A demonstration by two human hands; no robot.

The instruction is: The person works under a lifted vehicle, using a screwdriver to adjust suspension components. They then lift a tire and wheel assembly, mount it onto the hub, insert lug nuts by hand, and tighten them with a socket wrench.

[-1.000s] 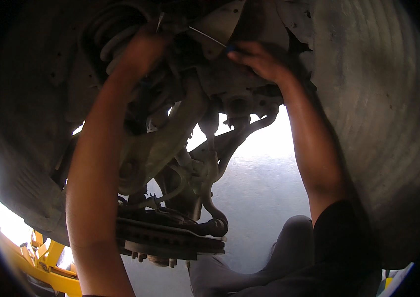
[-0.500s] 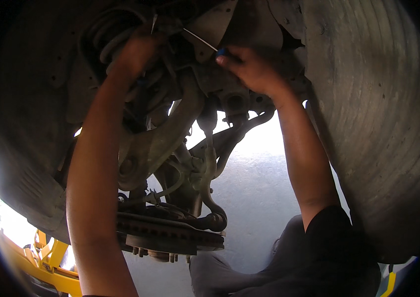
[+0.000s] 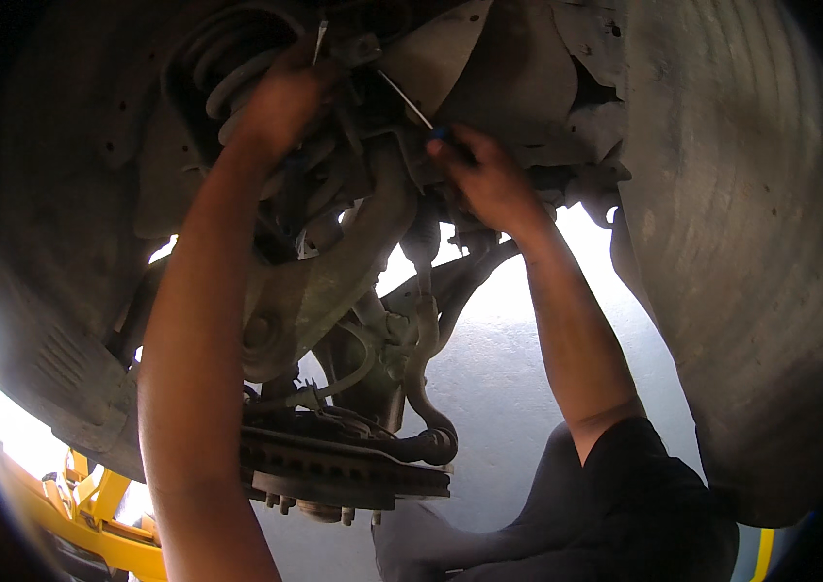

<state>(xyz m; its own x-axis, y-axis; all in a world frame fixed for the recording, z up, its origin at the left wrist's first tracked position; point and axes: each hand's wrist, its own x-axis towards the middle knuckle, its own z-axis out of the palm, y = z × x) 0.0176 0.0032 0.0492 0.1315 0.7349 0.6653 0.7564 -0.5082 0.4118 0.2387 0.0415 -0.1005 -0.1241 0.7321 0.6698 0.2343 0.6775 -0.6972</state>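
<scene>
Up inside a vehicle's wheel well, my left hand (image 3: 291, 95) is closed around a thin, upright metal tool (image 3: 320, 41) beside the coil spring (image 3: 237, 89). My right hand (image 3: 477, 175) grips the blue handle of a screwdriver (image 3: 439, 133), whose thin shaft slants up-left toward a dark bracket (image 3: 363, 47) next to my left hand. The tip is too small to make out clearly. Below my hands hang a curved suspension arm (image 3: 324, 281) and a brake disc (image 3: 344, 473) with wheel studs.
A ribbed fender liner (image 3: 741, 242) curves down the right side and more dark liner (image 3: 62, 320) the left. At lower left is yellow metal equipment (image 3: 101, 524). Pale grey floor (image 3: 489, 378) shows beneath the suspension, with my dark-clothed leg (image 3: 557, 466).
My right hand has moved down with the screwdriver, whose shaft now slants more steeply. My left hand has shifted slightly, still high beside the spring. The view has shifted a little.
</scene>
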